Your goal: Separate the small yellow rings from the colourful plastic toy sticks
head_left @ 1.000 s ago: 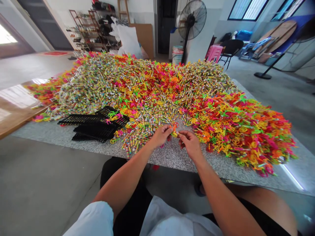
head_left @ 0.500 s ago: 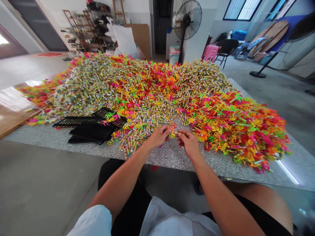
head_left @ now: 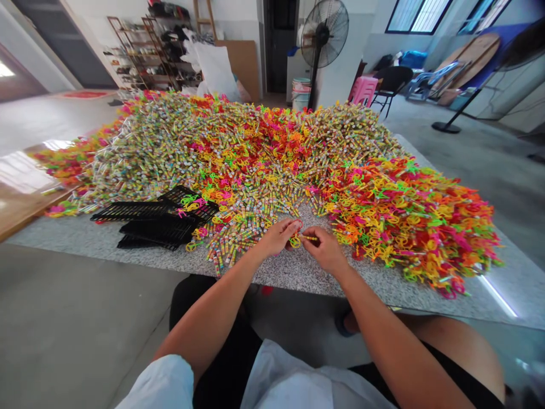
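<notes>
Low over the front of the speckled table, my left hand [head_left: 277, 237] is closed on several small plastic loop pieces [head_left: 294, 242], yellow and red ones showing at its fingertips. My right hand [head_left: 327, 249] pinches a small yellow printed tube [head_left: 311, 238] just to the right of them. The tube's tip points at the loops; whether they touch I cannot tell. Loose printed tubes [head_left: 238, 230] lie left of and beyond my left hand. A heap of bright plastic loop pieces [head_left: 409, 216] spreads to the right of my right hand.
Black slotted trays [head_left: 155, 230] are stacked at the left front, a few coloured pieces on top. A large mound of tubes [head_left: 149, 147] covers the far side of the granite-like table [head_left: 293, 281]. Behind stand a fan [head_left: 323, 37], buckets [head_left: 300, 94] and pink stools [head_left: 363, 91].
My right hand has moved slightly left, closer to my left hand, and the printed tube now shows between its fingers. The left hand has barely shifted.
</notes>
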{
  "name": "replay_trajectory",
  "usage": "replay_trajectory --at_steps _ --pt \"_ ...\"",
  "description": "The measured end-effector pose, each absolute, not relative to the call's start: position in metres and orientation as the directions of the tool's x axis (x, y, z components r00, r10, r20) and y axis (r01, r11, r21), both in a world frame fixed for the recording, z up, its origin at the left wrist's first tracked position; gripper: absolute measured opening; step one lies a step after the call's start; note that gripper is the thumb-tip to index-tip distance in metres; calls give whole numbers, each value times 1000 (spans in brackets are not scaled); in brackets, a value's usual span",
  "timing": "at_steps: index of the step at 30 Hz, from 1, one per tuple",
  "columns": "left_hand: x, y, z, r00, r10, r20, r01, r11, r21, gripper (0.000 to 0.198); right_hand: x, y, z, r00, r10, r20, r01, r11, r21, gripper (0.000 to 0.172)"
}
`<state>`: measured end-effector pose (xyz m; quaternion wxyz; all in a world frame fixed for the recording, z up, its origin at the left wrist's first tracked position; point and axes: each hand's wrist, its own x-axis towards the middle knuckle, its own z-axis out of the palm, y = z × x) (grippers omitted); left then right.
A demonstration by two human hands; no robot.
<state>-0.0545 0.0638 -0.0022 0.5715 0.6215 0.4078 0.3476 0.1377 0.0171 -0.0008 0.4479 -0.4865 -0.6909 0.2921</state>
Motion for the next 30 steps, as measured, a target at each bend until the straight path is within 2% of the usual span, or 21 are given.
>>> replay_trajectory --at_steps 6,16,20,23,25,27,30 --pt "-49 60 -5 426 903 -61 107 16 994 47 140 18 -10 -196 891 409 536 447 -716 19" --pt "-37 59 -10 431 894 -121 39 115 993 47 142 10 -17 -83 911 404 568 377 -732 23" --pt "-40 59 -22 409 900 -151 276 36 960 48 142 16 -25 -116 952 283 595 295 -748 22" --pt "-57 69 -24 348 935 -62 441 -106 891 51 150 34 -17 -154 966 206 619 257 -742 21" --pt "-81 81 -14 212 975 70 499 -170 850 49 164 54 1 -44 972 231 625 207 -753 24" --pt "-116 97 2 16 975 220 600 -185 778 44 184 78 25 195 943 268 550 121 -826 30" --pt "-176 124 22 -244 919 309 768 -11 640 34 207 111 55 500 833 238 210 150 -966 38"
